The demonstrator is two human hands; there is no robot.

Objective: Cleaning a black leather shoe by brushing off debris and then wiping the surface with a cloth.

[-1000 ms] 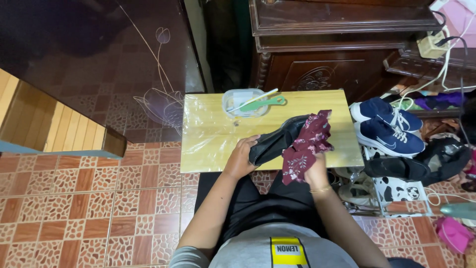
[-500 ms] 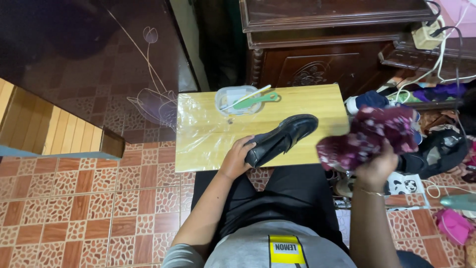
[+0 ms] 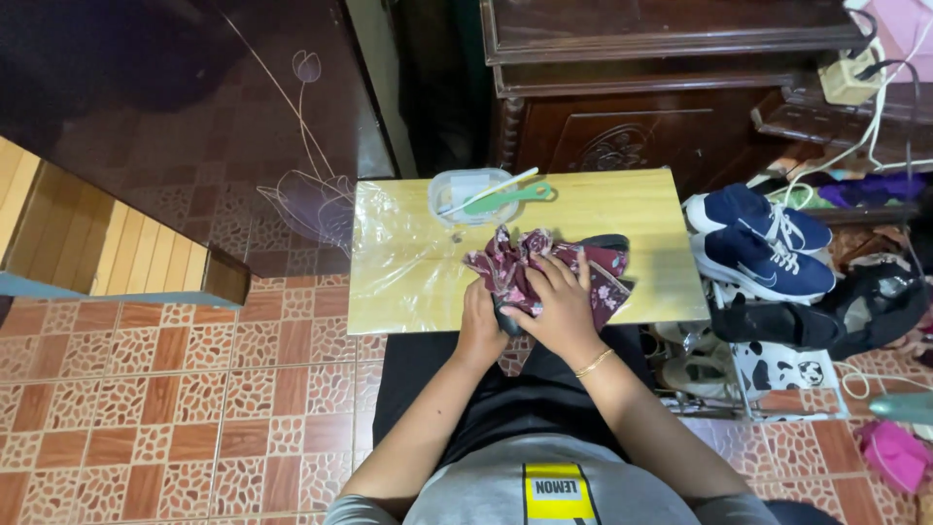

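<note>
A black shoe [image 3: 608,242] lies on the small wooden table [image 3: 418,282], mostly covered by a maroon flowered cloth [image 3: 515,259]. My right hand [image 3: 556,303] presses flat on the cloth over the shoe. My left hand [image 3: 481,321] grips the shoe's near end at the table's front edge. Only the shoe's far tip shows beyond the cloth.
A clear plastic tub [image 3: 465,194] with a green-handled brush [image 3: 507,195] sits at the table's back. A pair of blue sneakers [image 3: 758,238] rests on a shoe rack to the right. A dark wooden cabinet [image 3: 661,87] stands behind. Tiled floor lies left.
My right hand lifted the cloth off to the right, then brought it back down over the shoe. The left hand stayed on the shoe's near end.
</note>
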